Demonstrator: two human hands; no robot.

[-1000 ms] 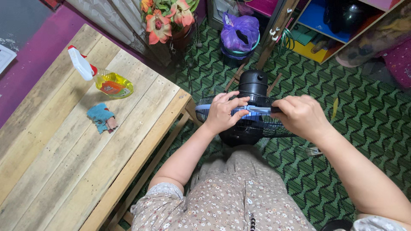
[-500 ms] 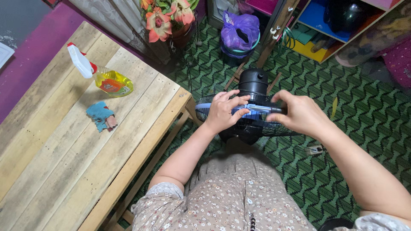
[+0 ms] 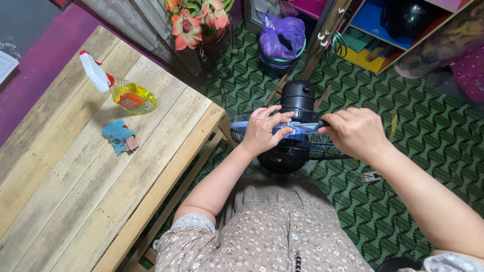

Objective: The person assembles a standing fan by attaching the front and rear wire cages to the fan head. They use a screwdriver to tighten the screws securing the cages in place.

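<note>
A black electric fan [image 3: 297,98] stands on the green patterned floor in front of my knees, seen from above. My left hand [image 3: 263,132] grips the blue rim band of its wire grille [image 3: 242,127] at the top. My right hand [image 3: 354,132] is closed on a thin dark-handled tool [image 3: 308,125], probably a screwdriver, whose tip points left at the rim between my two hands. The tool's tip and the spot it touches are partly hidden by my fingers.
A wooden plank table [image 3: 75,181] fills the left, bearing a yellow spray bottle [image 3: 121,90] and a blue rag [image 3: 119,136]. Beyond the fan are a purple bag in a bin [image 3: 282,38], artificial flowers [image 3: 194,22] and a shelf unit [image 3: 383,35]. A small plug [image 3: 370,176] lies on the floor.
My right hand has turned on the tool, its fingers opening around the handle and closing again. My left hand and the fan have stayed in place.
</note>
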